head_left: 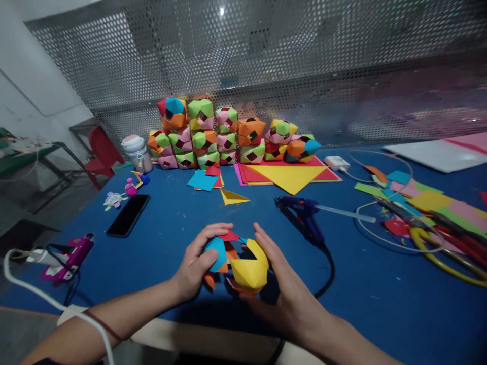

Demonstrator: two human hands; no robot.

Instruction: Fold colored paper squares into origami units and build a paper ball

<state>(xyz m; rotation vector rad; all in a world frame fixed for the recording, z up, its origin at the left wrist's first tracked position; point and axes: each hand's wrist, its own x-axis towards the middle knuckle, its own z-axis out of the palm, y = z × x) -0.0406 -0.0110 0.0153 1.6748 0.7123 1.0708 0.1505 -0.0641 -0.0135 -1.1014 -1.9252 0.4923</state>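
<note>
Between my two hands is a folded paper ball (249, 271) with yellow, blue, red and orange faces and dark gaps between them. My left hand (198, 261) grips its blue side, the thumb pressed on the front and the fingers over the top. Around the yellow side curves my right hand (283, 284), its fingers up along the edge and its thumb low, partly hidden underneath. A dark blue glue gun (304, 213) with a clear glue stick lies to the right of my hands. Beyond them sits a small folded yellow paper piece (233, 197).
Several finished paper balls (205, 142) are stacked along the metal mesh. Coloured sheets (289, 177) and blue squares (203, 180) lie before them. A phone (128, 215), a bottle (137, 152) and a purple power strip (68, 258) are leftward; scissors (449, 248), paper strips (433, 200) and a charger (337, 163) rightward.
</note>
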